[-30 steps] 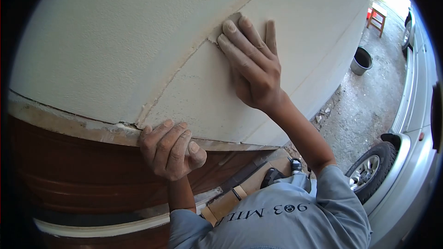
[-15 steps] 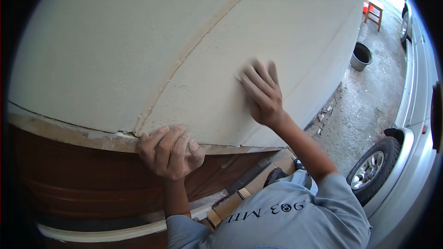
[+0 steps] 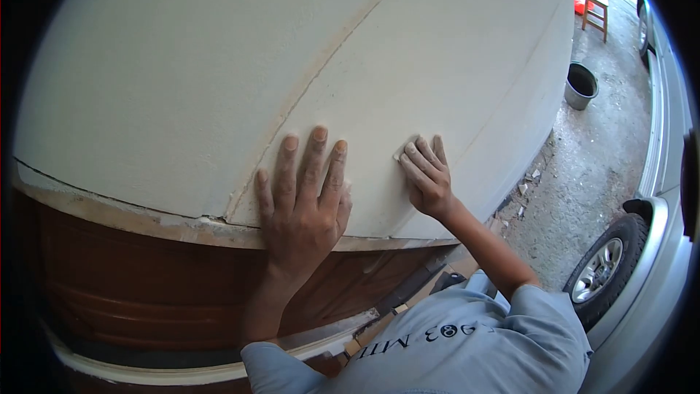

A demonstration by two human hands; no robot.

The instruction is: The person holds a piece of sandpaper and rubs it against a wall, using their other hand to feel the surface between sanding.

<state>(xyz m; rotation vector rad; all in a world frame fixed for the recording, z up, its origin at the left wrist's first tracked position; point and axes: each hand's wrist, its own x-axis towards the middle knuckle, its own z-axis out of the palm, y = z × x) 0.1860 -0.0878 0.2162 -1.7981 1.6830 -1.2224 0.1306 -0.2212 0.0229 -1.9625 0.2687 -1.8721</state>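
Observation:
My left hand (image 3: 302,208) lies flat on a pale plastered wall (image 3: 379,87), fingers spread and dusted white, with nothing in it. It is just above the wall's lower edge and beside a long crack (image 3: 321,69). To its right, my right hand (image 3: 429,179) presses on the same surface with its fingers together and bent. A small pale edge shows by its fingertips; what it belongs to is hidden under the hand. White dust coats these fingers too.
Below the wall edge is a brown wooden panel (image 3: 146,270). On the right are a dark bucket (image 3: 581,86), a wooden stool (image 3: 596,11), a red item (image 3: 580,5) and a silver vehicle (image 3: 656,248) with its wheel (image 3: 598,270). Rubble (image 3: 523,188) lies along the wall's foot.
My left hand has left the wall's lower edge, moved up and flattened onto the plaster. The right hand has moved down along the wall. The view has shifted slightly.

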